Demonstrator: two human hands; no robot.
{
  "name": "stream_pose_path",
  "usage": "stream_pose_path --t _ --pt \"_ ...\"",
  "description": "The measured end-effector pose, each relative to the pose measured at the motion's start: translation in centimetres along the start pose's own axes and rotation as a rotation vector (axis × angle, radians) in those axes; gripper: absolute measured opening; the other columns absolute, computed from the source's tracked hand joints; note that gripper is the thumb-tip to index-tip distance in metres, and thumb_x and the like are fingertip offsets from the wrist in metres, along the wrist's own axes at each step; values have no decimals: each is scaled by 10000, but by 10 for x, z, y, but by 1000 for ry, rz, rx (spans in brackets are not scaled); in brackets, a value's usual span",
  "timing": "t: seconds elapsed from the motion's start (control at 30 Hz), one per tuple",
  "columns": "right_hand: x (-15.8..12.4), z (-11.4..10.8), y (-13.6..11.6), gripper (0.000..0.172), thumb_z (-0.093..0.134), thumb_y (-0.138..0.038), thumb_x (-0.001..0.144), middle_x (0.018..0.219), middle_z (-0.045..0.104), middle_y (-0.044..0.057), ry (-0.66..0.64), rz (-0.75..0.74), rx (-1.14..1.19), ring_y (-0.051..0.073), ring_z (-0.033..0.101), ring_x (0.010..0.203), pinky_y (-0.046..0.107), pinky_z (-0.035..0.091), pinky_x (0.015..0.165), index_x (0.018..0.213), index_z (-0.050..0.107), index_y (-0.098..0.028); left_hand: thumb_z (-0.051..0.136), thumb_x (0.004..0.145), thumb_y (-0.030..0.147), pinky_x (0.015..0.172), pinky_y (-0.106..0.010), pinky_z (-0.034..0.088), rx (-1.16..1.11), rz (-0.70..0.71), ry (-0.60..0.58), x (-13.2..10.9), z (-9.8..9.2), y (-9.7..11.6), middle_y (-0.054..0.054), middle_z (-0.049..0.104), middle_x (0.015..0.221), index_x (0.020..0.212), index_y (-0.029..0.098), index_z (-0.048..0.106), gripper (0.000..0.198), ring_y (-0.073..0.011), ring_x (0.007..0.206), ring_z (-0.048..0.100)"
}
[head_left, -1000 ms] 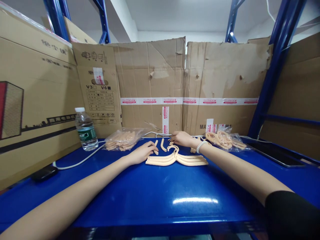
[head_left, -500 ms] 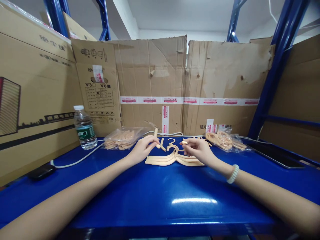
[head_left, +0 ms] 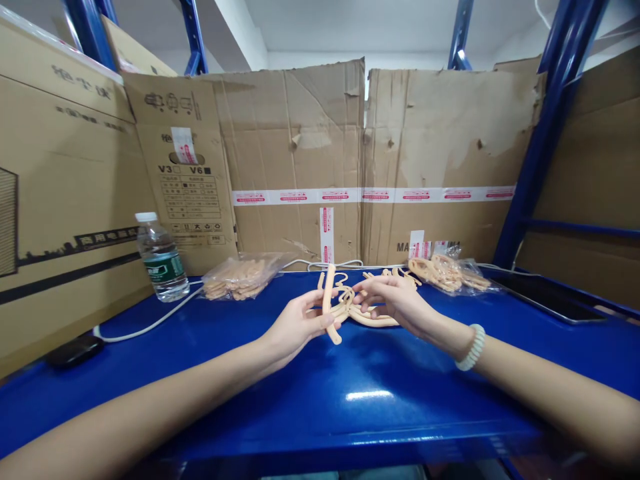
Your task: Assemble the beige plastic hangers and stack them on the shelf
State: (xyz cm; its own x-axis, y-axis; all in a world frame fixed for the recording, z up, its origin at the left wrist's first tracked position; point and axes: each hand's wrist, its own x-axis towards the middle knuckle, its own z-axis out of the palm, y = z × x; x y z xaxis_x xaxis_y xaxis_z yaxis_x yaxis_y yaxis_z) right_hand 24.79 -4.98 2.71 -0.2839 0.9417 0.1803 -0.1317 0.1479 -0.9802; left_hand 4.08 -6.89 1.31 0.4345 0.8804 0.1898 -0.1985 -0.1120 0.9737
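Blue table (head_left: 320, 407) walled by cardboard (head_left: 295, 147), with a curved bar (head_left: 328, 297) raised in the left hand (head_left: 295, 327)

Brown sheets are stood along the far edge, crossed by a strip of printed tape (head_left: 345, 196) and flanked by blue metal uprights (head_left: 533, 143). Near the middle of the tabletop, the pale curved bar is gripped between left thumb and fingers and is held nearly upright, its lower end tilted toward the viewer. Just beside it, the right hand (head_left: 397, 303) is half curled above a group of pale hangers (head_left: 375, 320); whether anything is pinched there cannot be told. A bracelet (head_left: 471, 347) is worn on the right wrist.

Behind the hands, a loose hook (head_left: 342, 278) is seen, and a short piece (head_left: 321, 281) is partly hidden. More pale parts are packed in a left plastic bag (head_left: 243, 277) and a right plastic bag (head_left: 447, 275). Farther left, a capped water bottle (head_left: 161, 263) is stood near a black device (head_left: 74, 351), from which a white cable (head_left: 145, 332) is run. At far right, a flat dark tablet (head_left: 550, 300) is laid.
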Motion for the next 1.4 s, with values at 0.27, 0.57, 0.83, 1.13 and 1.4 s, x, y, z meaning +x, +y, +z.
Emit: stream_pose_path --t 0.27,0.57,0.83,1.13,1.4 --pt "0 3 10 520 853 -232 554 710 690 -7 7 33 55 127 657 658 245 525 635 934 502 -194 779 648 256 740 -283 487 143 163 117 4 -9 -17 36 540 730 736 164 490 317 -129 736 598" --pt "5 -6 12 320 844 -277 581 879 719 70 -192 119 -43 129 669 786 236 529 751 784 653 -120 730 676 320 752 -278 475 325 232 155 0 -2 -14 15 545 755 611 163 449 329 -122 738 568" --pt "1 -4 10 319 810 -307 667 810 706 69 -321 206 11 148 693 799 223 557 745 826 618 -108 703 713 316 753 -299 484 449 313 103 -1 -4 -16 -19 569 777 580 158 470 311 -141 743 581" --pt "1 0 18 303 821 -283 650 759 702 59 -252 175 28 137 693 720 212 563 677 772 599 -116 645 733 270 698 -280 456 632 420 87 -3 -2 -12 -19 600 744 565 173 463 266 -143 702 576" --pt "0 6 25 327 817 -321 617 667 688 38 -206 54 -67 135 671 647 225 522 602 724 573 -132 651 730 254 682 -269 459 633 411 62 -3 -2 -13 -20 605 744 547 170 471 271 -136 691 575"
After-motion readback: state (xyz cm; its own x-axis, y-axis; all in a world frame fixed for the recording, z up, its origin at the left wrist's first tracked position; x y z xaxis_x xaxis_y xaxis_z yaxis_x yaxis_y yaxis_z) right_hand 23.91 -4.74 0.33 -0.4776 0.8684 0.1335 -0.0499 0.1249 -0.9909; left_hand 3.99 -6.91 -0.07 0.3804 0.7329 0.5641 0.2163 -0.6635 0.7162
